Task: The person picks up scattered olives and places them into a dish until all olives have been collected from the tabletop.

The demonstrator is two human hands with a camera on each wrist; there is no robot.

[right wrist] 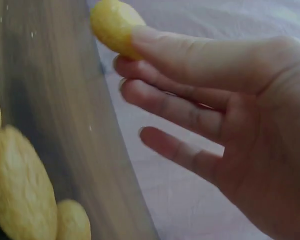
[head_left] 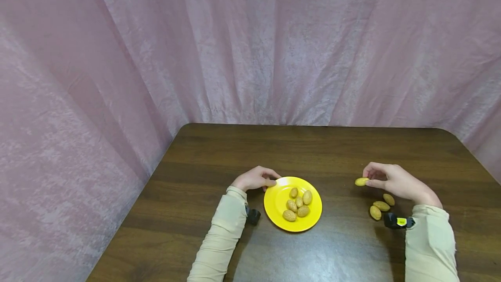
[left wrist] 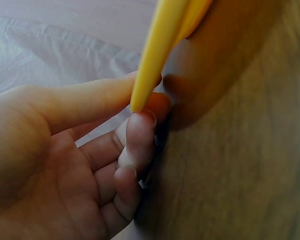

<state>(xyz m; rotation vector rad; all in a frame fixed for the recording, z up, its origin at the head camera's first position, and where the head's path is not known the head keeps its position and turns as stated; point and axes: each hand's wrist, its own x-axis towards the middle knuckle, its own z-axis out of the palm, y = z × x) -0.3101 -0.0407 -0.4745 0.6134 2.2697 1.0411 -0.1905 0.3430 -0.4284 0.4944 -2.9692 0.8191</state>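
Observation:
A round yellow plate (head_left: 275, 206) bears several yellow-brown, nut-like oval pieces (head_left: 289, 216) with pitted skins. My left hand (head_left: 253, 179) pinches the plate's left rim, thumb above and fingers beneath; in the left wrist view the plate edge (left wrist: 152, 60) is tilted between thumb and fingertips. Off to the right, my right hand (head_left: 399, 182) holds one oval piece (head_left: 361, 181) between thumb and fingers above the table. That held piece (right wrist: 115, 25) looks brighter yellow in the right wrist view, where the other fingers extend beneath the thumb.
On the wooden table (head_left: 235, 147), 3 more oval pieces (head_left: 381, 206) lie near my right wrist. A black wrist camera (head_left: 253, 216) sits beside the plate, another (head_left: 391, 220) near the loose pieces. Pink curtains (head_left: 250, 47) hang behind the table's far edge.

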